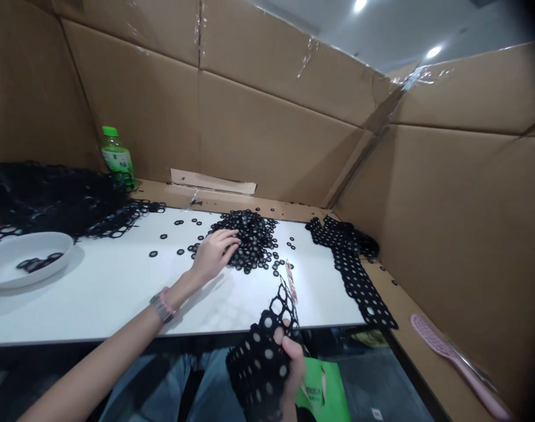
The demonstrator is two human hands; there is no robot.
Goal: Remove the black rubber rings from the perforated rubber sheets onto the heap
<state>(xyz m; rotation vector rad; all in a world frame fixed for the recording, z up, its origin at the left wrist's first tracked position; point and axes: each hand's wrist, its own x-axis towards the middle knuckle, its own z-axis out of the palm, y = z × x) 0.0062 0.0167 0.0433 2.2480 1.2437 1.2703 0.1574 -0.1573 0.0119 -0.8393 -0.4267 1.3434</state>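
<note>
My left hand (pixel 215 253) reaches from the left to the edge of a pile of small black rings (pixel 254 240) on the white board. Its fingers are bent and apart, touching the rings; nothing shows held between them. Nearer to me, my right hand (pixel 295 357) grips a strip of black fabric with round holes (pixel 261 357), thumb on its near side. The strip hangs down over my lap. At its upper end is open black netting (pixel 282 305) with larger loops. Most of the right fingers are hidden behind the fabric.
A white bowl (pixel 58 266) with a few black rings stands at left, before heaped black netting (pixel 51 196) and a green bottle (pixel 118 155). A longer holed strip (pixel 359 287) lies at right, near a pink hairbrush (pixel 447 354). A thin red-and-white packet (pixel 291 281) lies mid-board. Cardboard walls surround everything.
</note>
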